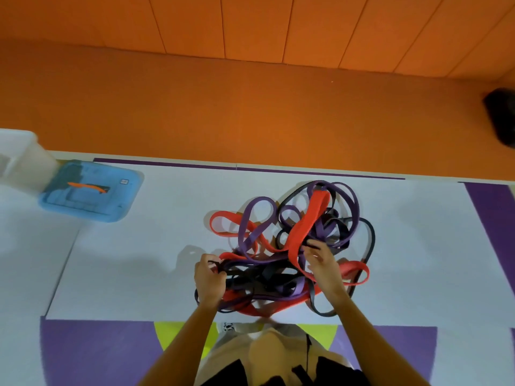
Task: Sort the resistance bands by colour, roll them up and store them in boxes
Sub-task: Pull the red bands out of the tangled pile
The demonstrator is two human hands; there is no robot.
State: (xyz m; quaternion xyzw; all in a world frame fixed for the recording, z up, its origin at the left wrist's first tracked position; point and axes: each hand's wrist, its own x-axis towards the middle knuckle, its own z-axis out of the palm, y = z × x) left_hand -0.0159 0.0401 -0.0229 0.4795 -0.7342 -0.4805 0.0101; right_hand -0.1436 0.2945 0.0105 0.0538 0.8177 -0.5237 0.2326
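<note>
Far left, at the mat edge: a white translucent container (22, 160), blurred, contents not readable. Just beside it on its right, a blue plastic lid or shallow box (122, 196) (cannot tell which), lying flat with an orange mark on top. Both sit well apart from the work area. The surface is a white mat (167, 235) with purple patches. Left hand (209, 280) is at the left edge of the pile, its fingers curled round a few black strands and gripping them; the thumb side is partly hidden. Centre: the tangle of resistance bands (267, 274) lies unsorted on the mat directly in front of the person. The red bands (306, 221), purple bands (259, 215) and black bands (369, 235) are looped through one another, none rolled and none in a box. Right hand (323, 263) is over the right middle of the tangle, its fingertips pinching a black strand just beside the wide red band; the other fingers are loosely bent. Far right, on the orange floor beyond the mat: a dark object (501, 118), too blurred to identify.
</note>
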